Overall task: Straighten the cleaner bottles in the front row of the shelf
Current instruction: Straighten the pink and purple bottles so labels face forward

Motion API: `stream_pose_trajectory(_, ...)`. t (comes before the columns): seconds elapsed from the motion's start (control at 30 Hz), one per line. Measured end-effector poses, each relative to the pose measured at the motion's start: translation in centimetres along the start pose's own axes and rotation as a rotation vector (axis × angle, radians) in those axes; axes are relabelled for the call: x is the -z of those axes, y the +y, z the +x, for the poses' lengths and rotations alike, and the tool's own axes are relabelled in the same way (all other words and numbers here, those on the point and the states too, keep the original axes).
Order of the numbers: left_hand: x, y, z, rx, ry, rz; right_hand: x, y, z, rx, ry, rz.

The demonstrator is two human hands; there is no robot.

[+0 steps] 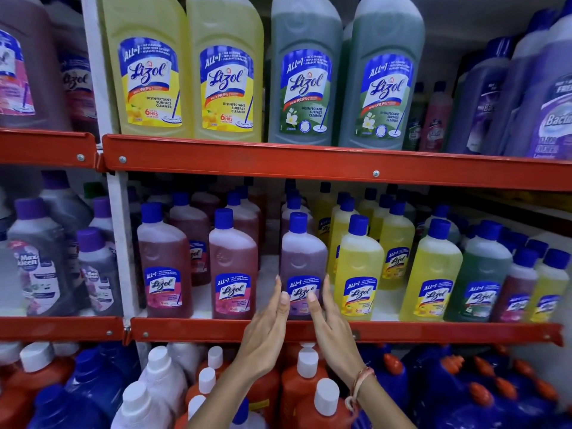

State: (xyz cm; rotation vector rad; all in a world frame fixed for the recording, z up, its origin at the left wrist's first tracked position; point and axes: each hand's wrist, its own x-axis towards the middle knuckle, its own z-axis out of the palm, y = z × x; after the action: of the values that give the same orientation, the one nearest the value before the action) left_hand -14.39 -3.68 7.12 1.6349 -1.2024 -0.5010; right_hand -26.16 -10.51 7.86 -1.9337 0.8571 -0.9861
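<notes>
On the middle shelf, a purple cleaner bottle (301, 255) with a blue cap stands upright in the front row, its label facing me. My left hand (266, 329) presses against its lower left side and my right hand (334, 329) against its lower right side, with both thumbs on the front label. To its left stand two red bottles (165, 261) (232, 264). On the right come two yellow bottles (359, 267) (433, 274), then a green bottle (483, 274) and smaller ones. Gaps between front-row bottles are uneven.
The red metal shelf lip (433, 332) runs just below my wrists. Large yellow and green bottles (303, 75) fill the shelf above. White-capped orange and blue jugs (309, 382) crowd the shelf below. A white upright post (120, 243) divides off the bay on the left.
</notes>
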Motion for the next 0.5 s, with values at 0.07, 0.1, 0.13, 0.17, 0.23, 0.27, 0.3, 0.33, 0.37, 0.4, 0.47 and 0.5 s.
stream_pose_trajectory(0.07,0.1,-0.5,0.3,-0.003,-0.008,-0.01,0.1,0.1,0.1,0.004,-0.009,0.0)
stream_pose_trajectory(0.1,0.1,-0.6,0.4,0.0,-0.016,-0.01,0.1,0.3,0.1,0.008,-0.015,0.006)
stream_pose_trajectory(0.13,0.2,-0.7,0.4,-0.001,-0.021,-0.01,0.2,0.3,0.2,0.014,-0.021,0.015)
stream_pose_trajectory(0.17,0.1,-0.8,0.5,-0.005,-0.019,-0.01,0.2,0.5,0.2,0.021,-0.022,0.019)
stream_pose_trajectory(0.23,-0.2,-0.8,0.4,-0.038,0.027,-0.025,0.5,0.8,0.3,0.046,0.019,0.023)
stream_pose_trajectory(0.27,-0.6,-0.7,0.2,-0.069,0.094,-0.038,0.7,1.0,0.3,0.062,0.078,0.028)
stream_pose_trajectory(0.3,-1.0,-0.5,0.0,-0.108,0.191,-0.042,1.0,1.2,0.2,0.072,0.174,0.032)
stream_pose_trajectory(0.33,-1.5,-0.2,-0.3,-0.167,0.306,-0.04,1.4,1.5,0.1,0.086,0.291,0.041)
stream_pose_trajectory(0.37,-2.1,0.2,-0.6,-0.252,0.416,-0.04,2.0,1.8,0.1,0.107,0.414,0.045)
stream_pose_trajectory(0.4,-2.8,0.6,-0.8,-0.337,0.481,-0.045,2.6,2.0,0.2,0.128,0.515,0.048)
stream_pose_trajectory(0.47,-4.1,1.3,-0.9,-0.437,0.436,-0.06,4.0,2.3,0.5,0.142,0.62,0.066)
stream_pose_trajectory(0.5,-4.9,1.6,-0.8,-0.447,0.349,-0.062,4.8,2.5,0.7,0.124,0.621,0.073)
